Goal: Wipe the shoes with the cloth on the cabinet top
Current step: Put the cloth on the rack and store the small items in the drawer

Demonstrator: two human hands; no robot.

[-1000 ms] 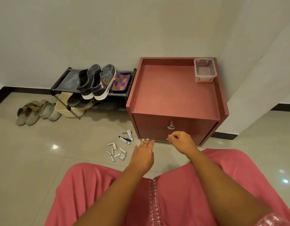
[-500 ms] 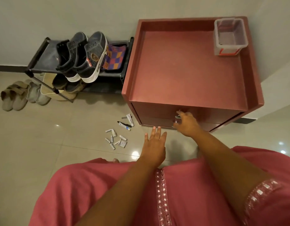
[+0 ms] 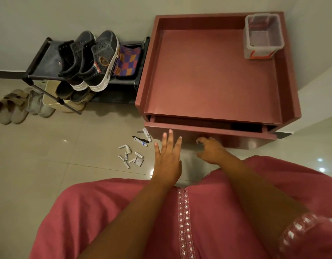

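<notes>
So far, no wiping has begun. The shoes (image 3: 94, 60) sit on the rack (image 3: 42, 64), and the checked cloth (image 3: 127, 62) lies just beside them — not on the cabinet top (image 3: 208, 71). The right hand (image 3: 211, 151) curls at the front of the drawer (image 3: 208, 132), which is open a little. The left hand (image 3: 168, 159) hovers, fingers straight and spread, holding nothing. Everything is left to do.

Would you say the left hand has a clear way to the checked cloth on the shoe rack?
Probably yes: the left hand is open and free, and nothing covers the cloth, which lies beside the shoes on the rack.
</notes>
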